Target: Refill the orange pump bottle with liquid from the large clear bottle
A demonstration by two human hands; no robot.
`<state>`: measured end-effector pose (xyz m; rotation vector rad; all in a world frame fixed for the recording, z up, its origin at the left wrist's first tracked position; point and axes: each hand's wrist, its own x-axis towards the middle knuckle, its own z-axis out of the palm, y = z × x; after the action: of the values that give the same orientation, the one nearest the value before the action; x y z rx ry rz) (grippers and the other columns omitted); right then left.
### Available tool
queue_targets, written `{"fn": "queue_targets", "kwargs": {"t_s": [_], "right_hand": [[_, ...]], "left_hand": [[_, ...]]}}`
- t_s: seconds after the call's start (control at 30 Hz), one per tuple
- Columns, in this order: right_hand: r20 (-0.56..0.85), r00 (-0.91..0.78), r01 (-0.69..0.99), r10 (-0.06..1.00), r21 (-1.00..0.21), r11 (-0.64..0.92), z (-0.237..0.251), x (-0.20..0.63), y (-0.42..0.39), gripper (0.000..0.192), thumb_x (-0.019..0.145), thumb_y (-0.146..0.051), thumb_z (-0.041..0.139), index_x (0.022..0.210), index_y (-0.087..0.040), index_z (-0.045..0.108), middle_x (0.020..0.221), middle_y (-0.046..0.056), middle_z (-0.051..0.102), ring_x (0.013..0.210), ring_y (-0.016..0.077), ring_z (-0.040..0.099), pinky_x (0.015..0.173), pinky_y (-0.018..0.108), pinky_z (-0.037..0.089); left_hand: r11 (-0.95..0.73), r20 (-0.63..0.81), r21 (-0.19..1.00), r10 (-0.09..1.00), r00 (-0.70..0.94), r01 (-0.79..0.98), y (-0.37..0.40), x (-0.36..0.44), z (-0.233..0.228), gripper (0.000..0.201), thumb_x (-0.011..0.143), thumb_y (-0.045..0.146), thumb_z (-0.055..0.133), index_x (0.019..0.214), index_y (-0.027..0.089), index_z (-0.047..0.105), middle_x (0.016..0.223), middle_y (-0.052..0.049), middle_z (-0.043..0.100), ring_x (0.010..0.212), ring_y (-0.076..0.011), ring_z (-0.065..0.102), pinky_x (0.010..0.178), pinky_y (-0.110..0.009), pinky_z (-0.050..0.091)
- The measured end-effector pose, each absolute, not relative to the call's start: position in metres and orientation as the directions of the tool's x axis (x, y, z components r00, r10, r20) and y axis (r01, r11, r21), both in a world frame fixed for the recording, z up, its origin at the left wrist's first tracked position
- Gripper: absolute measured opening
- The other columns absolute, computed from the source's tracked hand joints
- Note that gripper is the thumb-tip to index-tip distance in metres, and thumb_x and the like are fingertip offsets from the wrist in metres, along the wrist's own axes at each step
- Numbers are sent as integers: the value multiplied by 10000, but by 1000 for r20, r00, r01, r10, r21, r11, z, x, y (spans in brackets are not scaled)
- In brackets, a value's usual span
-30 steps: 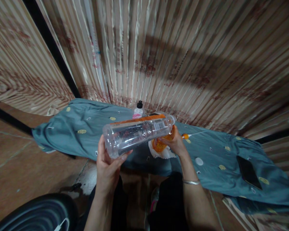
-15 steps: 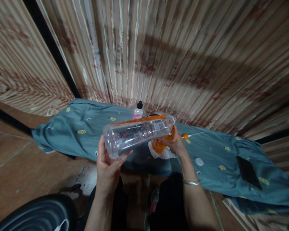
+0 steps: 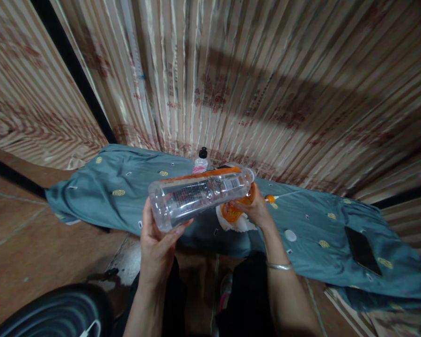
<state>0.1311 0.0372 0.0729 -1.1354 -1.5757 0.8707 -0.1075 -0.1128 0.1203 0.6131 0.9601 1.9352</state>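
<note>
My left hand is wrapped round the base end of a large clear plastic bottle with an orange-edged label. The bottle lies tilted, its capless neck at the upper right, over an orange bottle. My right hand is closed round the upper part of that orange bottle. Its mouth is hidden behind my fingers and the clear bottle's neck. Under the orange bottle lies a white tissue. To the right is an orange pump top with a pale tube.
On the blue-green cloth stand a small bottle with a black cap, a white round cap and a dark phone. A striped curtain hangs behind. A black ridged round object is at lower left.
</note>
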Motion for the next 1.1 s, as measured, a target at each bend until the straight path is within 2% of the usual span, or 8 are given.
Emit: {"fn": "queue_targets", "kwargs": {"t_s": [0.17, 0.5, 0.8, 1.1], "right_hand": [[291, -92, 246, 952, -920, 305, 72, 132, 38, 854, 583, -494, 970, 1293, -263, 556, 1303, 103, 714, 1219, 333, 679, 1113, 543, 529], [275, -78, 282, 958, -916, 286, 71, 134, 39, 865, 566, -465, 974, 1295, -266, 552, 1340, 109, 684, 1266, 351, 648, 1161, 583, 474], [277, -81, 267, 957, -919, 289, 73, 133, 38, 854, 565, -481, 977, 1276, -248, 565, 1315, 113, 708, 1233, 338, 669, 1134, 544, 500], [267, -83, 236, 960, -931, 279, 76, 131, 36, 865, 566, -468, 981, 1302, -259, 577, 1303, 107, 722, 1226, 344, 679, 1112, 546, 529]], "left_hand": [[-314, 43, 818, 869, -493, -482, -114, -108, 118, 799, 661, 234, 952, 1383, 389, 647, 1506, -49, 617, 1302, -314, 652, 906, -407, 676], [-326, 40, 807, 863, -504, -493, -113, -108, 117, 728, 641, 216, 954, 1307, 349, 691, 1452, -57, 641, 1208, -270, 689, 851, -334, 672], [-326, 11, 780, 861, -509, -534, -111, -107, 120, 758, 594, 210, 989, 1285, 361, 719, 1412, -45, 657, 1156, -231, 689, 845, -303, 671], [-336, 25, 777, 861, -508, -531, -111, -107, 119, 721, 602, 203, 984, 1260, 368, 737, 1434, -42, 650, 1170, -235, 685, 854, -310, 671]]}}
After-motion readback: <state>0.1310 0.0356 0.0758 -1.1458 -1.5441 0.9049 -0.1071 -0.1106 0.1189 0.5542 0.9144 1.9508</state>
